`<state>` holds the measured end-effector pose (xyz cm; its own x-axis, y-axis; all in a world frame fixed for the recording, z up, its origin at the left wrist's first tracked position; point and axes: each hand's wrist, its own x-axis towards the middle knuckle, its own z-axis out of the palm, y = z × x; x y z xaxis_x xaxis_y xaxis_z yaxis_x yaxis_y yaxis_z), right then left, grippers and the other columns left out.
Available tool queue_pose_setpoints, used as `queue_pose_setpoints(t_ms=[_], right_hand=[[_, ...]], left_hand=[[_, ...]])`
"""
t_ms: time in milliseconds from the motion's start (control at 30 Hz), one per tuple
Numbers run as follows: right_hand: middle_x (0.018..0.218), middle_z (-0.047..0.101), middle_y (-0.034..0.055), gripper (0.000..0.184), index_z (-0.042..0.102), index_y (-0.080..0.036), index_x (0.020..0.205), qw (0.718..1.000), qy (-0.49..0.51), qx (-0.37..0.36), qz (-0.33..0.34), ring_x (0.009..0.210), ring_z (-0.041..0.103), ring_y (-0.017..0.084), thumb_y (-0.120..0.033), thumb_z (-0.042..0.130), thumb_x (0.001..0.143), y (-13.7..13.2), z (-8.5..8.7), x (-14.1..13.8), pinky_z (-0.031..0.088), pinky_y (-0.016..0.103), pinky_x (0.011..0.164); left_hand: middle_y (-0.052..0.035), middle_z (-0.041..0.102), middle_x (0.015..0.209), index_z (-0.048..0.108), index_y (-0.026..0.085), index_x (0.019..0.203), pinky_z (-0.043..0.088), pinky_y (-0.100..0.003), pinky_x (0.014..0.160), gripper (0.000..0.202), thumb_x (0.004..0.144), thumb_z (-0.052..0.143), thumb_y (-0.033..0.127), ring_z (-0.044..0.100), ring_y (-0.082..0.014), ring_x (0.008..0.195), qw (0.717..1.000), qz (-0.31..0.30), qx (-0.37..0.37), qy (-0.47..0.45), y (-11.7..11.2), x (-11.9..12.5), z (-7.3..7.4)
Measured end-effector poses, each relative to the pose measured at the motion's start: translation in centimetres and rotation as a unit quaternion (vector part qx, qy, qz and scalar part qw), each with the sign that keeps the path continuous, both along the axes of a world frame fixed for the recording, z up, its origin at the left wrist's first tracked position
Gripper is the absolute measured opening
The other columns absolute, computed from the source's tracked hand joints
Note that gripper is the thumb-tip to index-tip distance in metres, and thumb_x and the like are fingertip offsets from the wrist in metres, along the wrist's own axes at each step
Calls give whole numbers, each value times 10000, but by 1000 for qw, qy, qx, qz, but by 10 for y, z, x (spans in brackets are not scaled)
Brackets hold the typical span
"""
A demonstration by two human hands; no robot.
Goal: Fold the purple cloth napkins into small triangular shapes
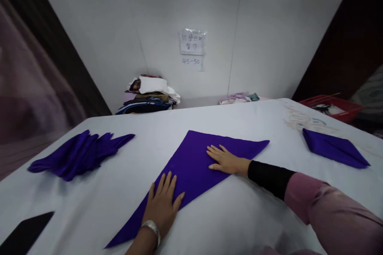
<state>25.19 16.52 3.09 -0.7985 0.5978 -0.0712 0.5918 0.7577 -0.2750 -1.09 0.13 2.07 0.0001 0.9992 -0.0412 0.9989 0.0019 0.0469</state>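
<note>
A purple cloth napkin (pixel 191 163), folded into a triangle, lies on the white-covered table (pixel 239 215) in front of me. My left hand (pixel 161 203) rests flat on its lower left part, fingers stretched out, with a silver bangle at the wrist. On the right half of the cloth my right hand (pixel 224 159) also presses flat, fingers spread. Neither hand grips anything. To the left sits a crumpled heap of purple cloth (pixel 80 155). Over on the right is a neatly folded purple napkin (pixel 335 147).
A dark flat object (pixel 28 233) lies at the near left. Stacked clothes (pixel 149 93) stand behind the table by the wall, with more fabric (pixel 236 99) further right. A red basket (pixel 344 107) is beyond the right edge. Handwritten paper signs (pixel 192 48) hang on the wall.
</note>
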Motion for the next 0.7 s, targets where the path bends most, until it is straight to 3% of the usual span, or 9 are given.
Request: queue_pose_setpoints(t_ms=[100, 267, 467, 600, 700], right_hand=[[1513, 106, 70, 768, 129, -204, 1453, 997, -7, 6, -73, 1379, 57, 256, -681, 172, 852, 0, -7, 35, 15, 466, 1095], [1511, 136, 43, 752, 170, -214, 1447, 979, -35, 29, -196, 1379, 77, 231, -677, 161, 854, 29, -12, 92, 51, 436, 1102], [1508, 149, 77, 733, 193, -194, 1442, 947, -62, 39, -311, 1378, 73, 253, -644, 123, 868, 49, -15, 143, 67, 492, 1084], [1498, 169, 131, 721, 176, -163, 1443, 919, -75, 45, -385, 1371, 97, 291, -605, 76, 883, 48, -8, 166, 88, 555, 1053], [1499, 145, 149, 745, 153, -142, 1447, 916, -71, 58, -391, 1372, 72, 303, -616, 71, 878, 39, -2, 163, 58, 565, 1050]], left_hand=[[-74, 217, 1478, 289, 146, 1397, 137, -509, 1087, 651, 861, 305, 515, 130, -252, 1373, 1000, -2, 2, 12, 2, -1, -3], [-81, 238, 1473, 297, 143, 1394, 145, -519, 1079, 652, 850, 306, 503, 132, -254, 1373, 1000, -4, 12, 21, 3, -2, -6], [-69, 213, 1482, 289, 157, 1399, 125, -511, 1083, 652, 853, 276, 514, 119, -251, 1376, 999, -2, 14, 31, 4, -4, -8], [-74, 210, 1484, 291, 146, 1397, 119, -512, 1083, 657, 847, 290, 505, 121, -253, 1376, 1000, -1, 10, 21, 4, -2, -4], [-73, 204, 1485, 278, 134, 1400, 118, -503, 1087, 663, 842, 292, 492, 111, -252, 1376, 1000, 1, -1, 19, 4, -1, -1]])
